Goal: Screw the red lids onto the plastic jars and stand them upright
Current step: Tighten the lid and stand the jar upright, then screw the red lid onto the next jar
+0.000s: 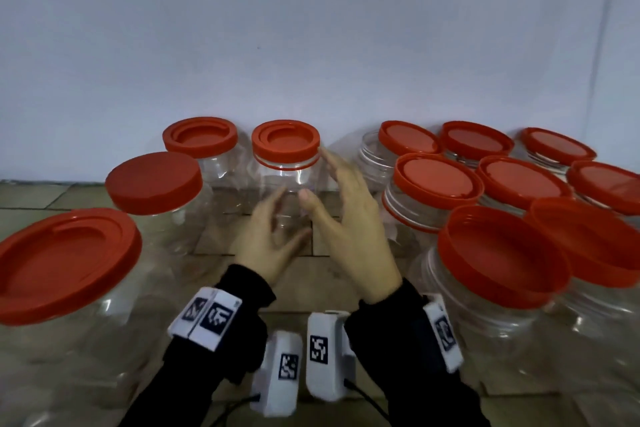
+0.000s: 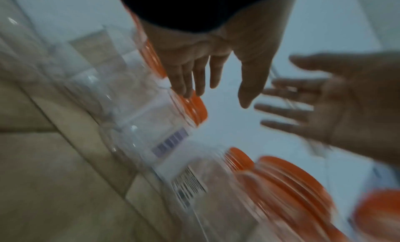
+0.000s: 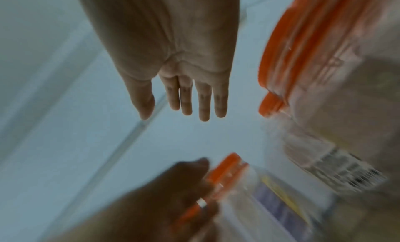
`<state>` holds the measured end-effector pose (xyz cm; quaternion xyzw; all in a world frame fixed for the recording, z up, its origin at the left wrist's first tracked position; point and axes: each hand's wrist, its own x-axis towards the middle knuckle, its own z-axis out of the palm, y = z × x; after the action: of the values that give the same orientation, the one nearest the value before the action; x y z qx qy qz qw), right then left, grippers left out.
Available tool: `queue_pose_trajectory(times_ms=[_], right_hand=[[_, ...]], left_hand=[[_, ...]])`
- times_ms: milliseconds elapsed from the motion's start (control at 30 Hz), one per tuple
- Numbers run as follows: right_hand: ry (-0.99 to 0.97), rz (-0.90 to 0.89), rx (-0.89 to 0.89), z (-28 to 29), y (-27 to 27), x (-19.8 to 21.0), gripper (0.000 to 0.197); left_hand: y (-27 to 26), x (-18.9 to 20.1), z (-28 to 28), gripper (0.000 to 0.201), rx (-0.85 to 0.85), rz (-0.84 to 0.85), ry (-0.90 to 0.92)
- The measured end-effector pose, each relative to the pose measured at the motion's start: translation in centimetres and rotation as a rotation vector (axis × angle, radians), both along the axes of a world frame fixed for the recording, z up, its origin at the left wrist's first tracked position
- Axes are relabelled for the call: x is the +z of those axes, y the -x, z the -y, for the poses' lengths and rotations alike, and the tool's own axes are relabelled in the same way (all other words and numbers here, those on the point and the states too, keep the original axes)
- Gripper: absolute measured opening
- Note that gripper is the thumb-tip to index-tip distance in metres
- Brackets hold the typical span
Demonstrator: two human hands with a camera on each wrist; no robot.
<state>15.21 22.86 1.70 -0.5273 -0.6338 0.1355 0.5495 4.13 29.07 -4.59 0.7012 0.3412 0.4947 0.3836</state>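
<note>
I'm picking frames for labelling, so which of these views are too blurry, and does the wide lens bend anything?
Head view: mostly sharp, the left hand and right hand slightly smeared, jars at the edges stretched by the lens. Left wrist view: dim, jars streaked by motion. Right wrist view: fingers fairly clear, jars heavily smeared.

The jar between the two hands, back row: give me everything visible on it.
The jar is clear plastic, upright on the tiled floor against the pale wall. Its red lid sits level on top, with a recessed centre and a thin red ring just beneath. The left hand and right hand flank it, fingers spread; contact is unclear.
</note>
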Motion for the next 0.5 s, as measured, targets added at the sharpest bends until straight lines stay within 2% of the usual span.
queue_pose_trajectory(times_ms=[100, 167, 200, 300, 400, 500], right_hand=[[-0.064, 0.097, 0.002, 5.1, -0.1, 2.4, 0.048], [-0.109, 0.193, -0.037, 7.9, -0.8, 3.5, 0.047], [-0.113, 0.233, -0.072, 9.1, -1.4, 3.9, 0.045], [-0.085, 0.334, -0.235, 12.2, -4.1, 4.3, 0.043], [0.046, 0.43, -0.379, 14.4, -7.1, 3.4, 0.038], [0.179, 0.534, -0.438, 16.0, -8.9, 2.0, 0.036]], left_hand=[[-3.0, 0.3, 4.5, 0.065, -0.229, -0.077, -0.133], [-5.3, 0.1, 6.9, 0.056, -0.337, -0.12, -0.183], [-6.3, -0.2, 8.0, 0.064, -0.362, -0.147, -0.176], [-8.4, -1.3, 10.1, 0.105, -0.351, -0.166, -0.115], [-9.4, -1.6, 11.4, 0.11, -0.34, -0.172, -0.108], [-9.8, -1.6, 12.0, 0.12, -0.323, -0.153, -0.028]])
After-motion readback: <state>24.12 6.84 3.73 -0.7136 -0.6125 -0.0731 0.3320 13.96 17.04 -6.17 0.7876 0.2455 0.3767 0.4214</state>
